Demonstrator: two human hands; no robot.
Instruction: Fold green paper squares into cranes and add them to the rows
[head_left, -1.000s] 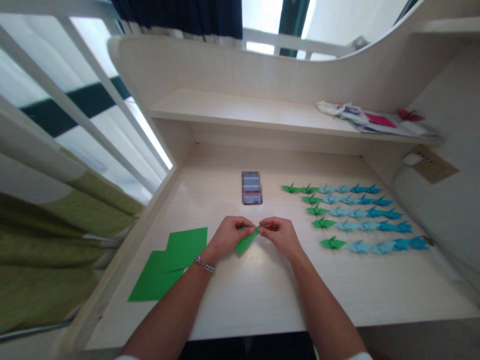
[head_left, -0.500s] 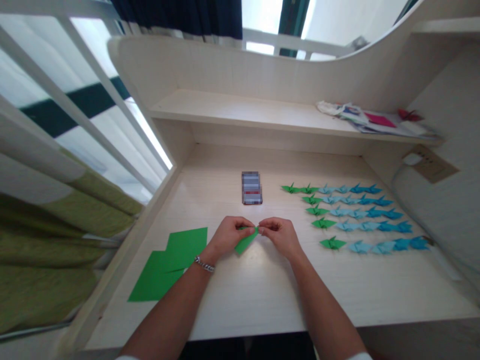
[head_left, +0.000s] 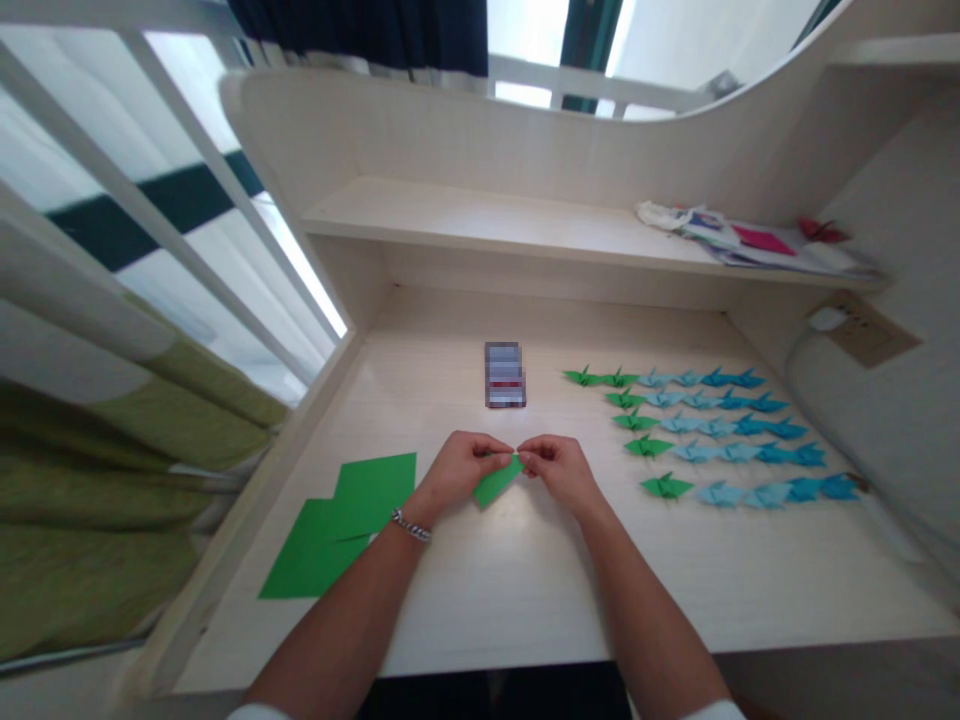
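A folded piece of green paper [head_left: 496, 484] is held between both hands above the desk. My left hand [head_left: 461, 468] pinches its upper left part, thumb on top. At its upper right corner, the fingertips of my right hand [head_left: 561, 468] are closed on the paper. The fingertips of both hands almost meet there, and they cover the paper's top edge. Flat green paper sheets [head_left: 375, 490] lie beside my left forearm, partly overlapping. Rows of folded paper cranes in green [head_left: 666, 486], light blue [head_left: 720, 494] and darker blue [head_left: 802, 489] stand to the right.
A phone [head_left: 505, 375] with a blurred screen lies beyond my hands. Papers [head_left: 765, 240] rest on the shelf [head_left: 480, 215] at the back. On the right wall, a plug and cable hang from a socket plate [head_left: 866, 325]. Curtains [head_left: 90, 500] hang at the left.
The green paper between my fingers has turned slightly, and a little more of its face shows. Both hands keep their pinch in nearly the same place.
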